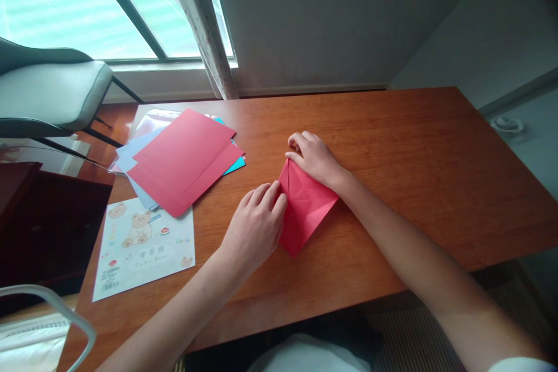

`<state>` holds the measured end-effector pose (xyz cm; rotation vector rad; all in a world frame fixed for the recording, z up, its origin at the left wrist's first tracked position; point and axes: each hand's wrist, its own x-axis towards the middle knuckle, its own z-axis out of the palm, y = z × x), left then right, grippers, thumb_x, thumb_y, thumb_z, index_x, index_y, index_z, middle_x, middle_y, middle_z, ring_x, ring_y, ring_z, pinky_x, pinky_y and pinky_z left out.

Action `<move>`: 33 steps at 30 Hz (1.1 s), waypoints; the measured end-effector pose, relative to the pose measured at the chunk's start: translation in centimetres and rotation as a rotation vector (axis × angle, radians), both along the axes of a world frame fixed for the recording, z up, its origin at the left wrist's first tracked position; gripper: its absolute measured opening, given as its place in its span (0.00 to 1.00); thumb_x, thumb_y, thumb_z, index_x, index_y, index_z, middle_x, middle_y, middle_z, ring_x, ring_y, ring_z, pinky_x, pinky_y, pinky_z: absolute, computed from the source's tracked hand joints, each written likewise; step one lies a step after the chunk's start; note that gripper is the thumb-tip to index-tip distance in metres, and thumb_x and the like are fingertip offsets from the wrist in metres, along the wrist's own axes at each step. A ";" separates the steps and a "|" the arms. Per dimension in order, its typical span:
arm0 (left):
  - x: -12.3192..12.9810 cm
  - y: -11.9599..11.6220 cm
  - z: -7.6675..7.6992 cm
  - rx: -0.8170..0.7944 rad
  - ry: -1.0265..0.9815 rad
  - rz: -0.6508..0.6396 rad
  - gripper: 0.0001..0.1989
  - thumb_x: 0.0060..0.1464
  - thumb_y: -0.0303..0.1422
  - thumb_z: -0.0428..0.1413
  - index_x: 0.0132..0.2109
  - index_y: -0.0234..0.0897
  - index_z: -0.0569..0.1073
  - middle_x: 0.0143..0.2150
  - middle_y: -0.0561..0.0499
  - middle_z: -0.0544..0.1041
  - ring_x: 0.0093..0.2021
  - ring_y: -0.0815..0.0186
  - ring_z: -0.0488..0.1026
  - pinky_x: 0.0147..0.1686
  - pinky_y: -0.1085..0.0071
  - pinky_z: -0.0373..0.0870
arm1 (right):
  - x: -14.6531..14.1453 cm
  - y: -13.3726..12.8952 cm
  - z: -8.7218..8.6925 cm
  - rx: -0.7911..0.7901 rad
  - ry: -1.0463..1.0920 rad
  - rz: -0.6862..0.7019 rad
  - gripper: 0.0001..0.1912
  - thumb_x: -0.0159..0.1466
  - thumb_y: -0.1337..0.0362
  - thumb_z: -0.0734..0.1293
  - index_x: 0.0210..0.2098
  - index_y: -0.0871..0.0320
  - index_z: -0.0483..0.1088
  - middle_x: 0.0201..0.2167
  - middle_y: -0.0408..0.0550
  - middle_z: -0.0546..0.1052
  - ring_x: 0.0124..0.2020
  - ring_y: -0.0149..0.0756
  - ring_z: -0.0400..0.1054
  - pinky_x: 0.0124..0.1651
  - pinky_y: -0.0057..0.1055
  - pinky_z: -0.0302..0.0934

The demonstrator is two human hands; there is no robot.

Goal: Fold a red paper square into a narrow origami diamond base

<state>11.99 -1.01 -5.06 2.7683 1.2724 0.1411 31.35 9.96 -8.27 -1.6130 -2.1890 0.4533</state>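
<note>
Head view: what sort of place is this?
Likely a room in a home, judging by the wooden table, the chair with a pale seat and the curtain hanging by a window. Can't rule out a study or office from this alone.

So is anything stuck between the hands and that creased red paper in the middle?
No, nothing visible is. The left hand touches the left side of the creased red paper, and the right hand is at its far corner. The pile of sheets lies apart, off to the left.
</note>
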 end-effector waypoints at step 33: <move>-2.9 2.2 -1.5 -0.063 -0.676 0.455 0.23 0.62 0.28 0.53 0.64 0.37 0.64 0.53 0.43 0.78 0.47 0.61 0.76 0.48 0.63 0.74 | 1.7 -9.3 2.3 -0.243 0.269 -0.084 0.03 0.63 0.64 0.68 0.33 0.54 0.74 0.29 0.41 0.79 0.29 0.33 0.70 0.34 0.30 0.60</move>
